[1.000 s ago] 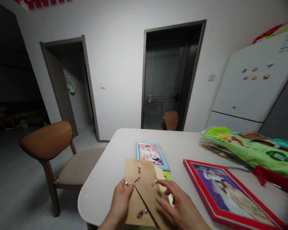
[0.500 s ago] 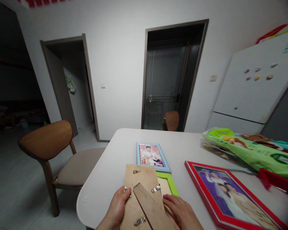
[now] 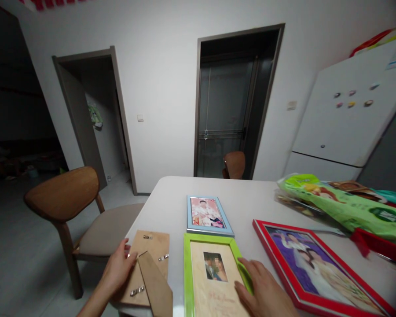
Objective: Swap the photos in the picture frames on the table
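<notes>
The brown wooden backing board (image 3: 151, 253) is lying back-side up at the near left corner of the white table (image 3: 244, 193), its near part hanging over the table's left edge. The left hand (image 3: 119, 268) is gripping it there, fingers closed around the board's left edge. The board's long axis is running from the near edge toward the far edge, leaning slightly right at its far end. Its hinged stand leg (image 3: 155, 281) is pointing back toward the near edge, and small metal clips (image 3: 137, 290) are facing up. Just beside the board, a lime-green picture frame (image 3: 207, 238) is lying photo-side up, lengthwise toward the far edge. The right hand (image 3: 264, 290) is resting on its right rim with fingers loosely spread, clasping nothing. A light-blue picture frame (image 3: 207, 213) is lying just beyond the green one, and a larger red picture frame (image 3: 317, 268) is lying to the right, angled. A green snack bag (image 3: 343, 207) is sitting along the right edge. A wooden chair (image 3: 66, 198) is standing off the left edge.
</notes>
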A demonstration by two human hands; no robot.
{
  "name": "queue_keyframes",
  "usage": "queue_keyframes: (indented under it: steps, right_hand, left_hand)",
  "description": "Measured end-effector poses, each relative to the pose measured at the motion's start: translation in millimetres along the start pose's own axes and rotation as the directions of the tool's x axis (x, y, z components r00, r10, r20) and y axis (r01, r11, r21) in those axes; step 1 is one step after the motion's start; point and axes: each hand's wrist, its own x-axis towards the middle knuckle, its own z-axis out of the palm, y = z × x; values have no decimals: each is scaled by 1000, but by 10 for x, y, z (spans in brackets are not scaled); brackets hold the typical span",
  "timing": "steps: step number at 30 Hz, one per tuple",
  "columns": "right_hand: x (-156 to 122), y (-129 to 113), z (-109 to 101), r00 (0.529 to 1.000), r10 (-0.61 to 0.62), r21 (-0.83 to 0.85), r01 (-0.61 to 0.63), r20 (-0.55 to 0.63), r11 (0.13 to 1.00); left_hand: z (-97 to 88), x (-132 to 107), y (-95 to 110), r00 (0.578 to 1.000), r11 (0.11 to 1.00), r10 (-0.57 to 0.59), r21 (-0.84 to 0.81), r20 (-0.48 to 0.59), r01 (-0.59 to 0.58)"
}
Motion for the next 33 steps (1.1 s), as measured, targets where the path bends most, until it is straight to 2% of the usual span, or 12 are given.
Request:
queue_keyframes:
  steps: [3, 5, 6, 8, 11, 14, 16, 17, 21, 23, 27, 33]
  right_hand:
    - [106, 74, -7, 997, 76, 104, -79, 26, 991]
    - [151, 58, -71, 986, 153, 285, -167, 71, 944]
    - [159, 28, -118, 969, 207, 428, -244, 132, 870]
    - [141, -71, -232, 918, 257, 715, -395, 300, 577]
    - [66, -268, -413, 901, 176, 904, -417, 397, 94]
    - [16, -411, -525, 912, 136, 922, -385, 388, -48]
    - [25, -415, -527, 915, 126, 921, -388, 383, 21]
    - [42, -386, -506, 920, 140, 919, -381, 366, 104]
    - [130, -136, -333, 944, 227, 796, -324, 239, 511]
    - [157, -6, -243, 958, 221, 676, -286, 183, 679]
    - [166, 137, -131, 976, 199, 338, -218, 91, 916]
    - [168, 181, -138, 993, 104, 124, -111, 60, 986]
  left_hand:
    - [334, -228, 50, 965, 955, 259, 156, -34, -251]
    - [683, -451, 24, 885, 861, 440, 209, 151, -463]
    - [871, -555, -3, 810, 795, 524, 189, 264, -576]
    - [1220, -712, -45, 683, 680, 618, 172, 390, -713]
    - [1561, -827, 36, 613, 572, 702, 226, 364, -789]
    - [1636, -900, 308, 504, 469, 814, 184, 288, -864]
    - [1569, -955, 503, 470, 456, 844, 119, 257, -882]
    - [1507, -977, 576, 501, 493, 835, 94, 229, -865]
    - [1111, -953, 606, 828, 826, 560, 61, 9, -560]
    - [880, -885, 472, 919, 925, 380, 44, -105, -378]
    - [539, -789, 131, 966, 961, 258, 110, -34, -253]
    - [369, -778, -128, 928, 839, 354, 401, 115, -369]
